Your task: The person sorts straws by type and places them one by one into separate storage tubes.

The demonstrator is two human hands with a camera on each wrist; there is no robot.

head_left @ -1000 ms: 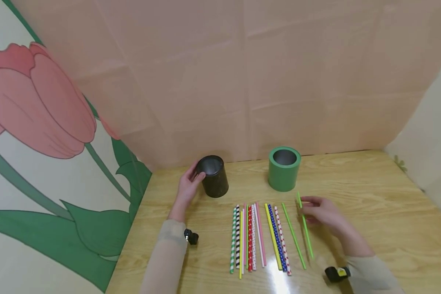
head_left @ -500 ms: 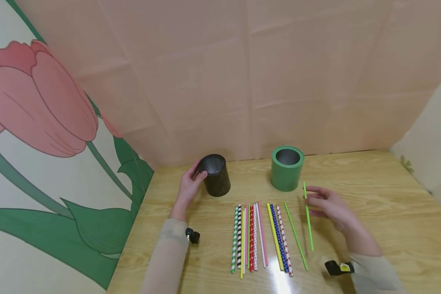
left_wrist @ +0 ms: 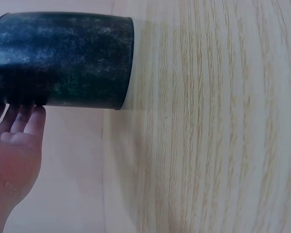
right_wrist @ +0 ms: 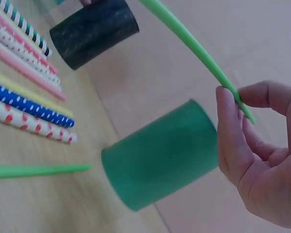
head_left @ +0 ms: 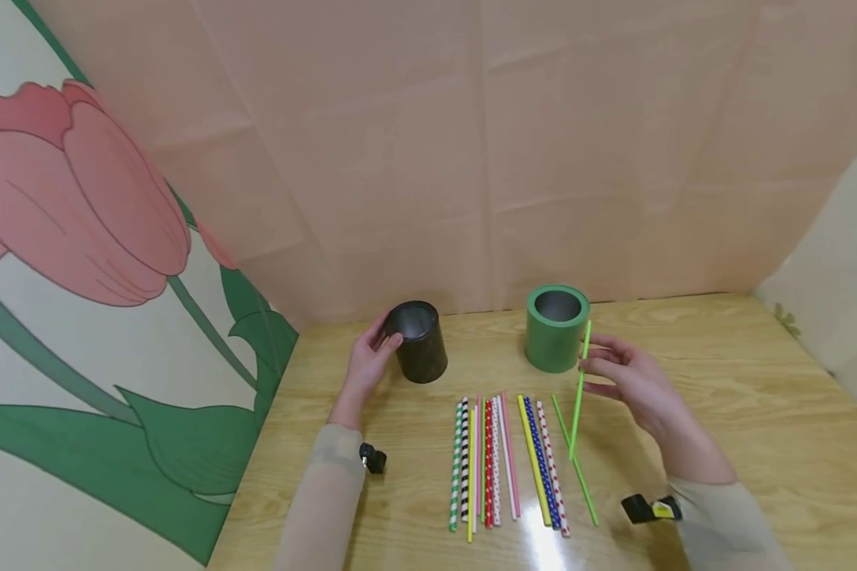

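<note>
Between thumb and fingertips, my right hand [head_left: 632, 381] pinches a bright green straw [head_left: 578, 408] near its upper end. The straw hangs at a slant just in front and to the right of the green cup [head_left: 550, 346]. In the right wrist view the pinched straw [right_wrist: 194, 46] is off the table, and the green cup [right_wrist: 160, 155] stands behind it. My left hand [head_left: 367, 365] holds the left side of the black cup [head_left: 424, 354], which stands upright. Fingers touch the side of the black cup [left_wrist: 63, 58] in the left wrist view; the thumb is hidden there.
Several patterned and plain straws lie side by side, among them a blue dotted straw [head_left: 539, 444] and a green-striped straw [head_left: 455, 468]. Another green straw [head_left: 583, 484] lies at their right. The wooden table [head_left: 721, 381] meets a pink-covered wall [head_left: 614, 159] behind the cups.
My right hand has raised the green straw and brought it toward the green cup, tilting its lower end to the left. The left hand stays on the black cup.
</note>
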